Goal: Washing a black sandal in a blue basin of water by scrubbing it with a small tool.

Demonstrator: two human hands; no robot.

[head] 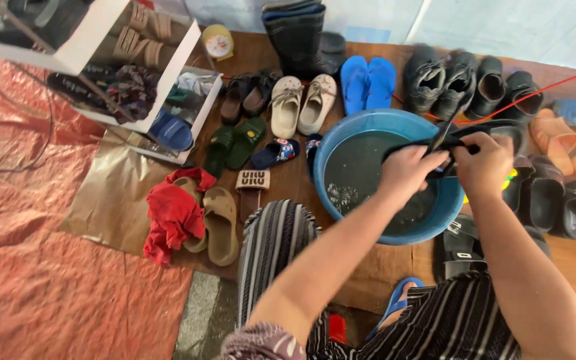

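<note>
With the left hand (405,168) and right hand (485,163) both closed on the black sandal (465,137) above the blue basin (341,137) of dark water, keep the grip firm and the sandal over the basin rim

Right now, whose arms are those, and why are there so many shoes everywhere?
The camera sits on a person's head and looks down, so those are the person's own arms. The left hand and the right hand together grip a black sandal over a blue basin of murky water. Around the basin, shoes lie on the floor: blue flip-flops, cream clogs, tan slides and black boots. A red cloth lies on the slides, beside a white shelf.
</note>
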